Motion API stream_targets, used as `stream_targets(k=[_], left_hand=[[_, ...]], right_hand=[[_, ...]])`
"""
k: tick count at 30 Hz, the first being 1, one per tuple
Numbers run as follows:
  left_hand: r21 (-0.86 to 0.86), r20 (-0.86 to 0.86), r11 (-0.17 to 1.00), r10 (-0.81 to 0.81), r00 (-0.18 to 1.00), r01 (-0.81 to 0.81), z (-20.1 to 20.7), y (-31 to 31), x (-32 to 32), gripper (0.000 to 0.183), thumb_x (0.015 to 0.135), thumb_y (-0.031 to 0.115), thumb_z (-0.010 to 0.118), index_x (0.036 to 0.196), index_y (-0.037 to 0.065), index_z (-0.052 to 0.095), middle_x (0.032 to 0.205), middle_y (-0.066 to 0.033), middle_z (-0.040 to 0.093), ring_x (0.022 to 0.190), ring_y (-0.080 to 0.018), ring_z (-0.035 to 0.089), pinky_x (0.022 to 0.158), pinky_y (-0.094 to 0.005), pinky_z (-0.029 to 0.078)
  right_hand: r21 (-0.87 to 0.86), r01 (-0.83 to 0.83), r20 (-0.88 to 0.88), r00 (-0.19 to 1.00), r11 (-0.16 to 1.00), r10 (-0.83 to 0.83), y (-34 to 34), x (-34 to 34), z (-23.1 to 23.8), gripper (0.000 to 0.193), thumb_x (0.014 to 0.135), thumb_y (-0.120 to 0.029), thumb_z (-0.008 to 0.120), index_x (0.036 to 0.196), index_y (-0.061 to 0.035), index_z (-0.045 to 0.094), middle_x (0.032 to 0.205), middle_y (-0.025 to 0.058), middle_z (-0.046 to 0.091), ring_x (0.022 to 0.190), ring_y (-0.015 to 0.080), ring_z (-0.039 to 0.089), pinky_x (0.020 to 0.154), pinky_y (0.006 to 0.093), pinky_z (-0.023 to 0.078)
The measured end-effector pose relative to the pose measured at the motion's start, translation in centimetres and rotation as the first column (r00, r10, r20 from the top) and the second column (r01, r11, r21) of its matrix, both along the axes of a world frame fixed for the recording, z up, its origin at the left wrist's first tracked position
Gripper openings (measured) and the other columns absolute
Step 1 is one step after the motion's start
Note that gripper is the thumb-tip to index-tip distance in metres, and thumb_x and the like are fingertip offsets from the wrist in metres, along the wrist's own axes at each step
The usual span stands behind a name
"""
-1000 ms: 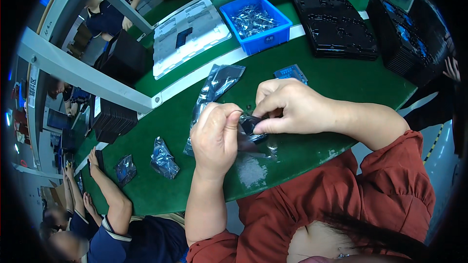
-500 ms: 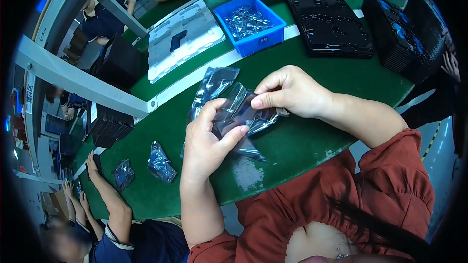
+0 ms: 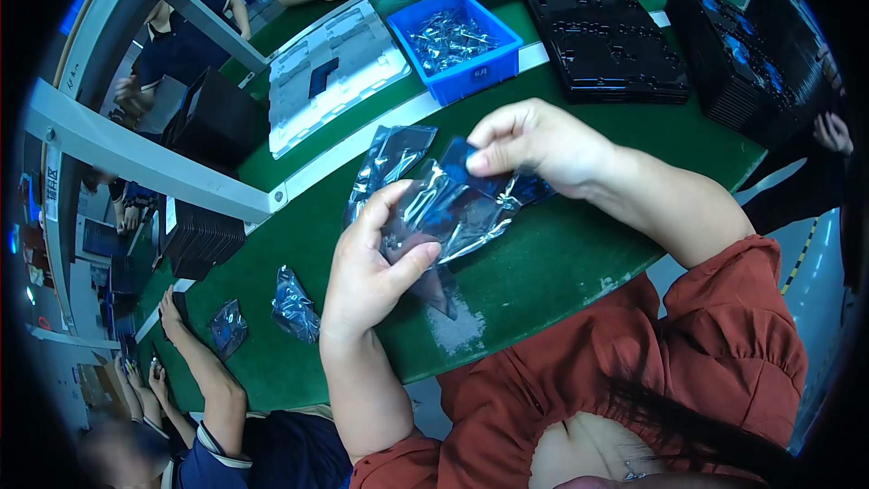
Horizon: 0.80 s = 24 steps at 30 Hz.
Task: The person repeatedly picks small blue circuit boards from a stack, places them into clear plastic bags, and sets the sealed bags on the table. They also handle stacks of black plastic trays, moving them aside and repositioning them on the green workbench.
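Note:
My left hand (image 3: 371,263) is closed on a crinkled clear plastic bag (image 3: 444,217), its thumb pressed on the near side. My right hand (image 3: 534,149) pinches a thin, dark blue flat piece (image 3: 458,159) at the bag's far right edge. Part of that piece shows on both sides of my right fingers; how much is still inside the bag cannot be made out. Beyond my left hand lies another shiny plastic bag (image 3: 398,149) on the green table (image 3: 615,163). Two smaller crumpled bags, one nearer (image 3: 294,303) and one farther left (image 3: 228,328), rest on the tabletop.
A blue bin (image 3: 471,81) of small clear-wrapped pieces stands beyond my hands. Left of it is a pale tray (image 3: 335,81) with a dark piece; to its right, stacked black trays (image 3: 606,45). A metal post (image 3: 154,158) crosses the left side. Co-workers' arms (image 3: 208,362) reach in at left.
My hands have drawn apart slightly, the left moving left and the right rising a little. The dark blue piece now shows at the bag's edge by my right fingers.

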<state>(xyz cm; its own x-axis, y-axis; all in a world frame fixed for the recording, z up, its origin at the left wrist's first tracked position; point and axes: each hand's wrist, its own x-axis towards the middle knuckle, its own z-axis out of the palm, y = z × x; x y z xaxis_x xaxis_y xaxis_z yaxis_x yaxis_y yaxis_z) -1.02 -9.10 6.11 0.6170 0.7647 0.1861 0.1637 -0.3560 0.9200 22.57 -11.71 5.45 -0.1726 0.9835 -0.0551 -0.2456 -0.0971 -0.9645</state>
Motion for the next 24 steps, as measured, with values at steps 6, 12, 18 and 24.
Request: stream_targets(k=[6, 12, 18, 24], left_hand=[[-0.217, 0.038, 0.976, 0.024, 0.999, -0.015, 0.6, 0.9, -0.9, 0.053, 0.071, 0.000, 0.065, 0.122, 0.002, 0.050, 0.106, -0.0075, 0.057, 0.095, -0.0111, 0.053, 0.084, -0.0253, 0.042], [-0.116, 0.091, 0.990, 0.089, 0.992, -0.078, 1.3, 1.7, -2.1, 0.046, 0.076, 0.005, 0.065, 0.120, -0.001, 0.052, 0.111, -0.0086, 0.056, 0.102, -0.0139, 0.051, 0.092, -0.0271, 0.037], [-0.219, 0.217, 0.891, 0.442, 0.870, -0.398, 1.8, 2.6, -4.1, 0.037, 0.084, 0.018, 0.065, 0.116, 0.002, 0.056, 0.089, -0.0038, 0.060, 0.068, -0.0052, 0.054, 0.053, -0.0180, 0.042], [0.086, -0.103, 0.700, 0.714, 0.693, -0.709, -0.5, 6.8, -6.7, 0.050, 0.085, 0.043, 0.061, 0.113, 0.002, 0.060, 0.090, -0.0074, 0.063, 0.068, -0.0100, 0.057, 0.050, -0.0225, 0.044]], right_hand=[[0.123, 0.231, 0.100, 0.965, 0.965, -0.243, 1.3, 2.6, 1.2, 0.017, 0.083, -0.019, 0.068, 0.094, -0.0052, 0.068, 0.083, -0.0007, 0.066, 0.073, 0.0073, 0.057, 0.068, 0.0215, 0.044], [0.071, -0.001, 0.566, 0.824, 0.997, -0.040, 3.4, 6.6, -0.1, 0.024, 0.081, -0.016, 0.069, 0.099, 0.0008, 0.068, 0.089, 0.0070, 0.068, 0.083, 0.0119, 0.061, 0.079, 0.0260, 0.047], [0.512, -0.120, 0.854, 0.183, 0.851, -0.488, 2.2, 4.7, -0.7, 0.030, 0.075, -0.019, 0.072, 0.099, -0.0018, 0.068, 0.102, 0.0126, 0.063, 0.099, 0.0278, 0.058, 0.089, 0.0361, 0.045], [0.633, -0.352, 0.773, 0.334, 0.689, -0.540, 0.7, 1.7, -1.2, 0.026, 0.075, -0.018, 0.069, 0.094, -0.0005, 0.066, 0.102, 0.0129, 0.060, 0.099, 0.0299, 0.055, 0.089, 0.0378, 0.043]])
